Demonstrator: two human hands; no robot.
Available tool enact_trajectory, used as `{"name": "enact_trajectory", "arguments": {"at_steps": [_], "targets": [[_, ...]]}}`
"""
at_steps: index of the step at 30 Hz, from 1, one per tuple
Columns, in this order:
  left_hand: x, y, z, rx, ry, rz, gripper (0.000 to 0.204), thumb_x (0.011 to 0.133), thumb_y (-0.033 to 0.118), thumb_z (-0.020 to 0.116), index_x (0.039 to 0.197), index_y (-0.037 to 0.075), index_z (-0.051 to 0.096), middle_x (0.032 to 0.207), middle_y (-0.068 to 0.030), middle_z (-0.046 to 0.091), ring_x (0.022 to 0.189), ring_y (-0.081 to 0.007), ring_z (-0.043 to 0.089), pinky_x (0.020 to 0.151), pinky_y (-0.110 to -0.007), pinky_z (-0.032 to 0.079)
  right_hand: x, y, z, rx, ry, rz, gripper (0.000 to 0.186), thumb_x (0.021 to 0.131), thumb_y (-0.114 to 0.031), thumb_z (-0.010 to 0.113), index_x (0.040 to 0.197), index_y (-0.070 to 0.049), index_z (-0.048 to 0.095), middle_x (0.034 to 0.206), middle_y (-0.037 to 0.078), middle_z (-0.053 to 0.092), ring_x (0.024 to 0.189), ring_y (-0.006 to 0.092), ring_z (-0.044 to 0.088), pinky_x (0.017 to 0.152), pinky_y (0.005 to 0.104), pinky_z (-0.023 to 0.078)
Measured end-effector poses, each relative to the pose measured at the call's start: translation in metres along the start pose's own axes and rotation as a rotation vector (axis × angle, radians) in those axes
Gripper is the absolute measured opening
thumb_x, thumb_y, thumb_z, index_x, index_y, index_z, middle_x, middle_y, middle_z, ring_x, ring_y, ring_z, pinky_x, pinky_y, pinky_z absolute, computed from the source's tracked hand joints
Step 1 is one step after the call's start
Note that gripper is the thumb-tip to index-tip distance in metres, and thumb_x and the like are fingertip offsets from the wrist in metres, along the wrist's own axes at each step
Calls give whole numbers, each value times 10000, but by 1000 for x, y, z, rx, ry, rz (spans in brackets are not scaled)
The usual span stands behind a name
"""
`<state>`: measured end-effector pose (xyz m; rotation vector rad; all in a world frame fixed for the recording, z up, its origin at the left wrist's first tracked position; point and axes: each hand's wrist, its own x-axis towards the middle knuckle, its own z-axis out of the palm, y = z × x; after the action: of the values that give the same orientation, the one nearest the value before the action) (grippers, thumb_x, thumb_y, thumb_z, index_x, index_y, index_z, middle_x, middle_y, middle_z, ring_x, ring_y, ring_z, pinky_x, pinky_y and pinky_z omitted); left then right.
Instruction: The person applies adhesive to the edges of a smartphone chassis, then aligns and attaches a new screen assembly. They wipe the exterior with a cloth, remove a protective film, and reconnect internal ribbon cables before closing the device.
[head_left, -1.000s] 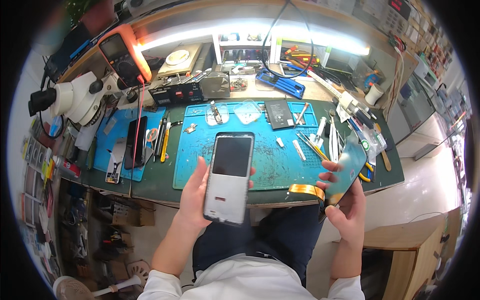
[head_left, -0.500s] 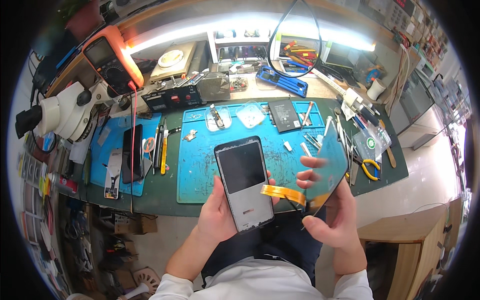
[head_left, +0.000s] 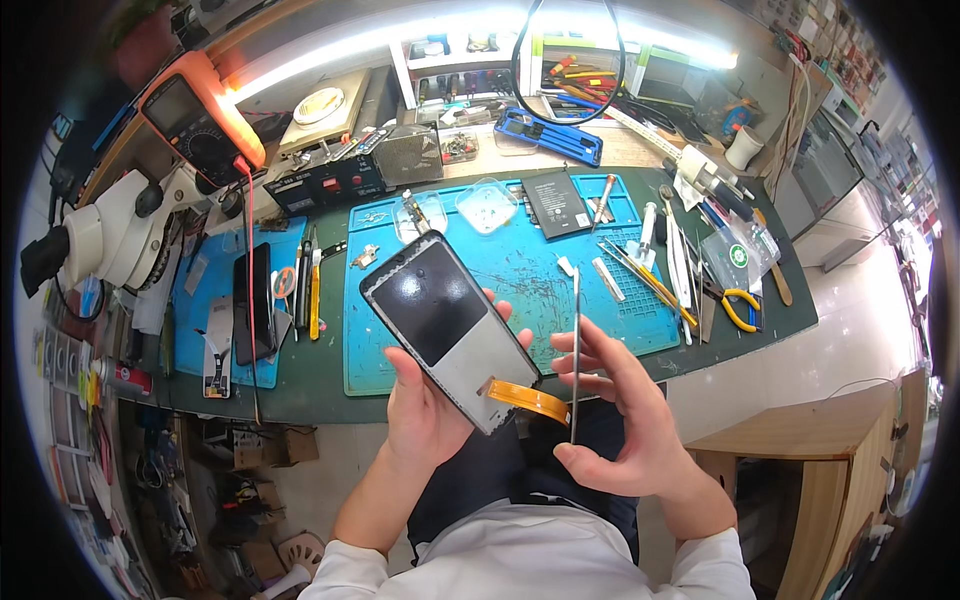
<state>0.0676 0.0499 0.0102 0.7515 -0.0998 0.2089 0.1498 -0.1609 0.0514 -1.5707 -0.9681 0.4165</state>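
Note:
My left hand (head_left: 425,405) holds a phone body (head_left: 450,325) from beneath, its dark panel facing up and tilted to the left. An orange flex ribbon (head_left: 530,400) runs from its lower corner to a thin screen panel (head_left: 576,355), seen edge-on and upright. My right hand (head_left: 625,420) grips that panel between thumb and fingers, just right of the phone. Both hands hover over my lap at the front edge of the blue work mat (head_left: 510,270).
On the mat lie a black battery (head_left: 557,203), tweezers and pry tools (head_left: 645,265), and small clear dishes (head_left: 485,205). Yellow-handled cutters (head_left: 738,305) are at the right. Another phone (head_left: 253,315) lies on the left mat, with a microscope (head_left: 100,240) and an orange multimeter (head_left: 200,120) behind.
The phone body has tilted and moved up to the left. My right hand has turned the screen panel from face-on to edge-on, upright beside the phone, the ribbon still joining them.

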Motion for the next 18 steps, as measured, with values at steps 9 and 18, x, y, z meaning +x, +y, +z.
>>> {"name": "enact_trajectory", "arguments": {"at_steps": [9,18], "targets": [[-1,-12,-2,65,4,143,927,945,678,516,1623,125,210,1613,-73,345,1517,-268,310,1229,-551,321,-2,4,0,-65,49,-14,949,762,-110,795,1571,19,317,1391,189,521,1221,282,592,1028,403,511],[1,-12,1,79,2,128,920,949,681,501,1618,116,218,1592,-72,368,1509,-269,325,1225,-553,330,-4,2,-4,-48,66,3,953,756,-124,804,1569,15,326,1379,184,531,1227,290,584,1015,402,512]]}}
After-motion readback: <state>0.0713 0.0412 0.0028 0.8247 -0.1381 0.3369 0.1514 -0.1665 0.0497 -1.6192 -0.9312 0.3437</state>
